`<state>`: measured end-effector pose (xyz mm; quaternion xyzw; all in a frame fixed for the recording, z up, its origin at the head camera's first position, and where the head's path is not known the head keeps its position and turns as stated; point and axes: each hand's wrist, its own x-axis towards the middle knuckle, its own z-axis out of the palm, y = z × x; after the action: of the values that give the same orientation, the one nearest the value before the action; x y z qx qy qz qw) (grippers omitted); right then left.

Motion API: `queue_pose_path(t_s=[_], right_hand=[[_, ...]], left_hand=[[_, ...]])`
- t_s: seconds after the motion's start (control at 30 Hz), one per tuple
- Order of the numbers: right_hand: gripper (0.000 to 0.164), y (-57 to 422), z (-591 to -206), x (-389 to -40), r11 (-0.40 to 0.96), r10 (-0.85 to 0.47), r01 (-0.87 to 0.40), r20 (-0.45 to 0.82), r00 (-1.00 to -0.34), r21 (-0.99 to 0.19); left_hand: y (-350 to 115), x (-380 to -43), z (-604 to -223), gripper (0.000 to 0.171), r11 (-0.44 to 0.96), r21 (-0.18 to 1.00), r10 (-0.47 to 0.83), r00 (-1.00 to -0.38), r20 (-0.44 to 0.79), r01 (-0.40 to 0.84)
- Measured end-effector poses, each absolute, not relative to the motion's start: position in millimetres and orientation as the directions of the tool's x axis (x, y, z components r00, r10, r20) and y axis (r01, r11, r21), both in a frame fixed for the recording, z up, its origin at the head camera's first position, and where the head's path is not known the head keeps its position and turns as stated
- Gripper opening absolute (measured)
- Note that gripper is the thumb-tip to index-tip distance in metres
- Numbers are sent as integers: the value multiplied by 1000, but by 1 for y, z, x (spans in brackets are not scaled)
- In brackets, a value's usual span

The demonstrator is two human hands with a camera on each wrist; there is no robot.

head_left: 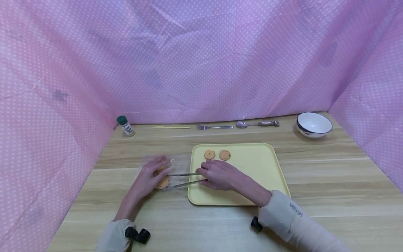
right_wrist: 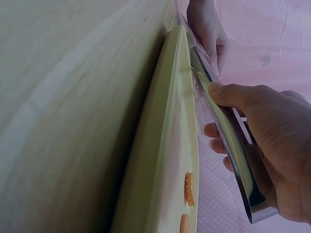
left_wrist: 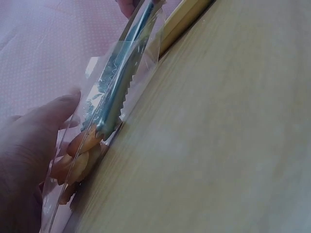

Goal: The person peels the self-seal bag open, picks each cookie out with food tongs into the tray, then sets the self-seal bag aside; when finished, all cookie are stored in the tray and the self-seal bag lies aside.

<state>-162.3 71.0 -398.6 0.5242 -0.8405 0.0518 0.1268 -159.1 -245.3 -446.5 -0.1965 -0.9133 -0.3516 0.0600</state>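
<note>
My left hand (head_left: 147,178) holds a clear plastic bag (head_left: 181,161) at the left of the yellow tray (head_left: 252,171). Several cookies (left_wrist: 83,158) lie inside the bag, beside the left thumb in the left wrist view. Metal tongs (right_wrist: 232,145) are gripped in my right hand (head_left: 220,174), which is above the tray's left half. Their serrated ends (left_wrist: 114,104) reach into the bag and meet the cookies; whether they pinch one is unclear. On the tray lie two round cookies, one scalloped (head_left: 209,154) and one speckled (head_left: 225,155).
Along the back of the wooden table (head_left: 315,196) are a green-capped shaker (head_left: 125,126), a pale yellow knife-like utensil (head_left: 171,127), a fork (head_left: 215,127), a spoon with a dark handle (head_left: 257,124) and a white bowl (head_left: 313,124). Pink dotted cloth (head_left: 201,63) hangs behind.
</note>
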Motion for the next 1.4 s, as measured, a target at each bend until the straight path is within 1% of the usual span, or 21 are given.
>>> queue_pose_path(t_s=[0.43,0.63,0.9,1.4], right_hand=[[24,72,-401,-161,458,-863,-889,248,-440,16],[25,73,-401,-160,453,-864,-891,264,-430,31],[22,76,-400,-161,447,-865,-894,273,-422,32],[18,79,-401,-162,435,-863,-900,306,-403,41]], left_hand=[[-246,-161,-448,36,665,590,335,-889,313,459],[-246,-162,-448,34,657,582,340,-877,340,480],[-245,-161,-444,34,662,593,324,-889,324,458],[-244,-161,-446,34,661,601,316,-893,322,450]])
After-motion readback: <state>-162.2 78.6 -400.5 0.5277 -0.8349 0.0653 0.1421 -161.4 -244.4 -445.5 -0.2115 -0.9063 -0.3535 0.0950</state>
